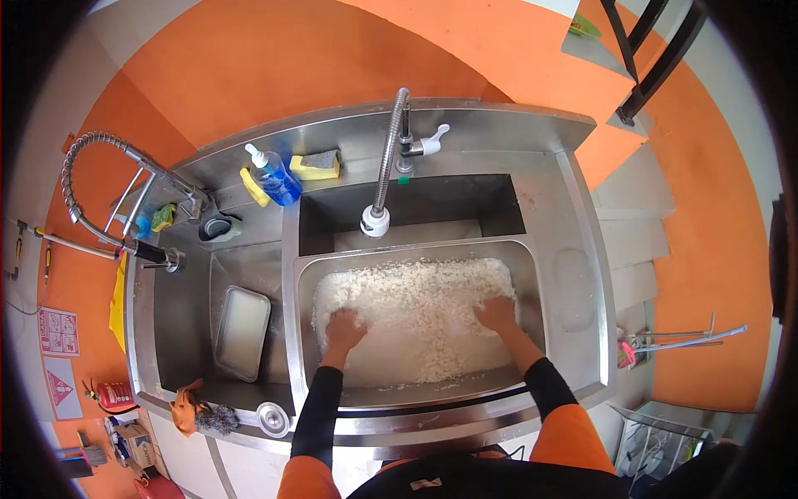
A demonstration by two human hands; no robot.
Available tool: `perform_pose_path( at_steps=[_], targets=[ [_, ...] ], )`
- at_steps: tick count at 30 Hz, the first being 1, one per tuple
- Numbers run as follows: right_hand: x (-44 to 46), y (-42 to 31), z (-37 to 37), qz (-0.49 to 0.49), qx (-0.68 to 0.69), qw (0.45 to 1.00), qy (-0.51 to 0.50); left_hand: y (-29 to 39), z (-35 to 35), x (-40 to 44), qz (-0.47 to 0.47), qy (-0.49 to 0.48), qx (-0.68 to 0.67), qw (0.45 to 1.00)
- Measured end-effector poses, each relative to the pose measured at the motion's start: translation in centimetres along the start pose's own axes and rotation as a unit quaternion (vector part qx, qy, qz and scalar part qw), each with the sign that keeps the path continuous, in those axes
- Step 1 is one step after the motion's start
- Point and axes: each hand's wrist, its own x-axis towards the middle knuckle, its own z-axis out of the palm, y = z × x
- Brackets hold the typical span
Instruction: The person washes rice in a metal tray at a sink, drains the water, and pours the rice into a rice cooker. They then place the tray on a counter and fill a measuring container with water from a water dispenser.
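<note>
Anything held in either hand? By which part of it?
Can't tell: the left hand and right hand have their fingers sunk in the white grains, hiding any grip.

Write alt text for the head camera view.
Left hand and right hand, both bare, reach into white, rice-like grains inside a large rectangular steel tub. Beyond stands a silver flexible-hose faucet with a white nozzle.

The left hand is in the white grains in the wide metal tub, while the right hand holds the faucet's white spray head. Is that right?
Not the right hand: the head view shows it in the white grains too, away from the spray head. The left hand is as you say.
</note>
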Motion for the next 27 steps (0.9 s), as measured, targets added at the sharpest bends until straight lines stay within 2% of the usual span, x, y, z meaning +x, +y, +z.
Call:
perform_pose_path(
  at_steps=[1,2,4,5,7,8,9,10,11,12,13,14,16,17,19,21,22,23,25,27],
  targets=[
    [-0.6,1.2,0.8,0.009,0.015,0.998,-0.058,-0.3,-0.2,-0.8,0.007,-0.036,0.002,0.999],
    [-1.2,1.9,1.7,0.018,0.030,0.993,-0.116,-0.2,-0.3,-1.4,-0.027,-0.093,-0.032,0.995],
    [-2.5,2.2,3.8,-0.026,0.044,0.975,-0.214,0.3,-0.4,-2.8,-0.096,-0.204,-0.099,0.969],
    [-2.7,2.5,4.5,-0.049,0.051,0.962,-0.262,0.0,1.3,-3.2,-0.064,-0.222,-0.140,0.963],
    [-3.1,-0.5,2.3,-0.027,0.121,0.920,-0.373,-0.6,5.8,-2.9,0.003,-0.252,-0.221,0.942],
    [-3.4,-1.6,1.3,-0.015,0.156,0.891,-0.427,0.8,5.7,-2.6,0.010,-0.306,-0.207,0.929],
    [-3.7,-1.5,3.4,-0.092,0.234,0.887,-0.386,2.9,5.4,-2.6,0.016,-0.361,-0.192,0.913],
    [-3.6,-1.5,6.4,-0.094,0.308,0.868,-0.378,4.2,5.3,-3.1,0.043,-0.351,-0.282,0.892],
    [-3.6,-1.5,9.6,-0.099,0.380,0.841,-0.372,5.8,4.6,-3.7,0.020,-0.349,-0.333,0.876],
    [-3.2,-2.3,12.2,-0.029,0.448,0.799,-0.399,7.6,3.9,-4.3,-0.003,-0.345,-0.384,0.856],
    [-2.7,-3.4,13.4,0.039,0.511,0.748,-0.421,10.2,2.1,-4.4,-0.073,-0.348,-0.397,0.846],
    [-2.5,-4.4,12.7,0.034,0.485,0.793,-0.366,11.8,1.2,-4.2,-0.143,-0.349,-0.409,0.831],
    [-2.5,-6.7,7.3,0.024,0.424,0.869,-0.252,12.6,1.9,-3.2,-0.131,-0.297,-0.417,0.849],
    [-2.0,-8.1,3.0,-0.018,0.374,0.891,-0.255,13.0,2.1,-2.7,-0.125,-0.272,-0.421,0.856],
    [0.7,-9.4,1.6,-0.027,0.350,0.916,-0.195,14.9,1.7,-1.7,-0.098,-0.158,-0.418,0.889],
    [3.6,-9.6,2.0,-0.084,0.365,0.925,-0.056,14.6,4.9,2.5,0.043,-0.098,-0.384,0.917],
    [5.0,-9.4,0.8,-0.175,0.352,0.919,0.021,14.9,4.2,3.9,0.097,-0.051,-0.351,0.930],
    [5.7,-9.2,-0.1,-0.149,0.306,0.940,0.006,14.6,3.4,5.0,0.126,0.022,-0.295,0.947],
    [6.2,-8.7,-1.7,-0.099,0.204,0.974,-0.016,14.5,-0.2,5.5,0.138,0.032,-0.187,0.972],
    [5.2,-8.2,-4.4,-0.057,0.081,0.995,-0.028,13.1,-0.9,5.2,0.143,0.050,-0.103,0.983]
  ],
)
